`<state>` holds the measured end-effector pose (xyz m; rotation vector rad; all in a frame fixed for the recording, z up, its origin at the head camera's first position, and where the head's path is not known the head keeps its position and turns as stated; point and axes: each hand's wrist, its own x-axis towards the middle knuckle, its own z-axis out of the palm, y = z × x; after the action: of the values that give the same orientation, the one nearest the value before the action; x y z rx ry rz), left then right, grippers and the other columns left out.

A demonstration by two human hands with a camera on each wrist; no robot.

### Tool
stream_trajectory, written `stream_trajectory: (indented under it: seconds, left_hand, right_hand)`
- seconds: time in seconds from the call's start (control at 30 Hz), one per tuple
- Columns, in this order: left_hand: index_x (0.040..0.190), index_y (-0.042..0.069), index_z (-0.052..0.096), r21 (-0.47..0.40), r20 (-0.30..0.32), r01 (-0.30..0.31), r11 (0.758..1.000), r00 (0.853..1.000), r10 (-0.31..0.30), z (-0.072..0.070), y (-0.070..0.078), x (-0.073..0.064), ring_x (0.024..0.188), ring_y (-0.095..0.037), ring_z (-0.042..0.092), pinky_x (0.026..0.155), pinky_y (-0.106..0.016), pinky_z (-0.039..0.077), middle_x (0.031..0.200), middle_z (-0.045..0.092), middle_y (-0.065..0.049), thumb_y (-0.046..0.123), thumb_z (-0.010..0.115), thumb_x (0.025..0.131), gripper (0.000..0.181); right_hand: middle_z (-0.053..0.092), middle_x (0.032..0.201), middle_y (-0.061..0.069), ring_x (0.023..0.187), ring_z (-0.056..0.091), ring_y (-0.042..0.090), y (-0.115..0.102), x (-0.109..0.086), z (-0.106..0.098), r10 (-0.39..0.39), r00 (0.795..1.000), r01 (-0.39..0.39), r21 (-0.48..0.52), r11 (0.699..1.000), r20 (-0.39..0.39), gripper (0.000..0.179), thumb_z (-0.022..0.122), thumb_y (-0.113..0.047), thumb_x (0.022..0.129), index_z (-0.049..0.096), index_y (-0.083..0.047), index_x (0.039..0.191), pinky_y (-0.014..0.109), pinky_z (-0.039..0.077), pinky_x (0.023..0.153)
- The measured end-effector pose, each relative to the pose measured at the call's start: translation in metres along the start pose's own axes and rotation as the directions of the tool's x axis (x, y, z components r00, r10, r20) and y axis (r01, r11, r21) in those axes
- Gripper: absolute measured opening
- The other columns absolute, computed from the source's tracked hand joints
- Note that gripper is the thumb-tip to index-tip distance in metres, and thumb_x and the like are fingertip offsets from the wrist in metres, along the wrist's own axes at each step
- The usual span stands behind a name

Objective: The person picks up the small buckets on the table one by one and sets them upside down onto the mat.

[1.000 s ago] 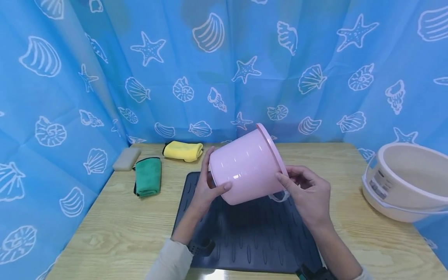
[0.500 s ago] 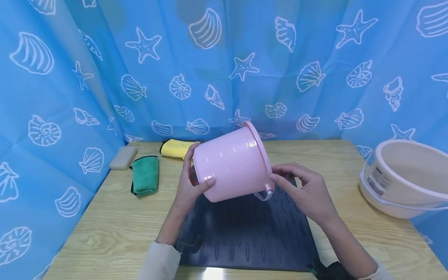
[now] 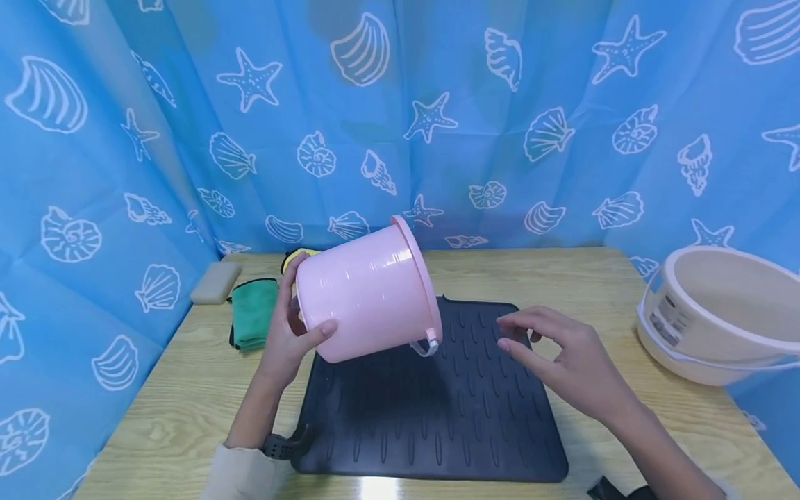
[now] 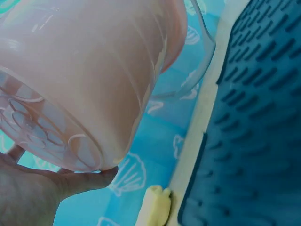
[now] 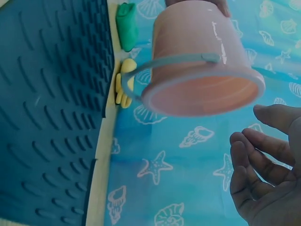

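Observation:
A pink bucket (image 3: 365, 295) is held in the air above the black ridged mat (image 3: 494, 417), tipped on its side with its mouth to the right. My left hand (image 3: 287, 340) grips it by the base, thumb on the near side and fingers behind. In the left wrist view the patterned bottom of the bucket (image 4: 84, 70) faces that hand. A pale handle (image 3: 426, 346) hangs from the rim. My right hand (image 3: 562, 361) is apart from the bucket, to the right of its mouth, fingers loosely bent around nothing. The right wrist view shows the bucket's inside wall (image 5: 202, 96).
A cream bucket (image 3: 687, 305) with a handle stands at the right edge of the wooden table (image 3: 169, 410). At the back left lie a green cloth (image 3: 253, 312), a pale block (image 3: 215, 282) and a yellow cloth (image 3: 300, 255), partly hidden. A blue shell-print curtain (image 3: 375, 118) surrounds the table.
The pink bucket has moved left in my left hand. My right hand has let go of its rim and now stands apart from it.

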<state>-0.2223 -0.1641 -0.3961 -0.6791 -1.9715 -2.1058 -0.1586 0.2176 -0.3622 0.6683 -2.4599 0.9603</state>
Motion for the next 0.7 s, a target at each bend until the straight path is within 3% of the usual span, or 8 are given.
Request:
stream_trajectory:
  seconds: [0.17, 0.33, 0.7]
  left_hand:
    - [0.16, 0.031, 0.019, 0.038, -0.001, 0.004, 0.999, 1.0, -0.004, -0.013, 0.009, -0.007, 0.126, -0.034, 0.047, 0.087, -0.039, 0.057, 0.15, 0.033, -0.01, -0.004, 0.071, 0.078, 0.103]
    - [0.16, 0.03, 0.019, 0.091, -0.014, 0.014, 0.996, 1.0, -0.013, -0.024, 0.016, -0.011, 0.126, -0.033, 0.046, 0.087, -0.036, 0.056, 0.151, 0.033, -0.008, -0.006, 0.07, 0.078, 0.103]
    - [0.159, 0.027, 0.022, 0.181, -0.036, -0.008, 0.983, 0.999, 0.015, -0.044, 0.036, -0.021, 0.122, -0.033, 0.047, 0.084, -0.033, 0.057, 0.151, 0.034, -0.007, -0.009, 0.07, 0.076, 0.102]
  right_hand:
    - [0.066, 0.102, -0.014, 0.085, 0.058, 0.005, 0.002, -0.008, -0.003, -0.038, 0.999, 0.039, -0.023, 0.999, 0.023, 0.029, 0.078, -0.013, 0.088, 0.073, -0.021, 0.115, 0.017, 0.047, 0.07]
    - [0.066, 0.104, -0.015, 0.087, 0.06, 0.005, 0.005, -0.017, -0.004, -0.017, 0.998, 0.019, -0.04, 0.999, 0.056, 0.028, 0.078, -0.017, 0.088, 0.073, -0.023, 0.114, 0.023, 0.05, 0.063]
    - [0.067, 0.109, -0.012, 0.095, 0.068, 0.01, 0.013, -0.034, 0.005, -0.079, 0.994, 0.085, -0.082, 0.993, 0.079, 0.032, 0.082, -0.012, 0.083, 0.074, -0.02, 0.113, 0.033, 0.058, 0.073]
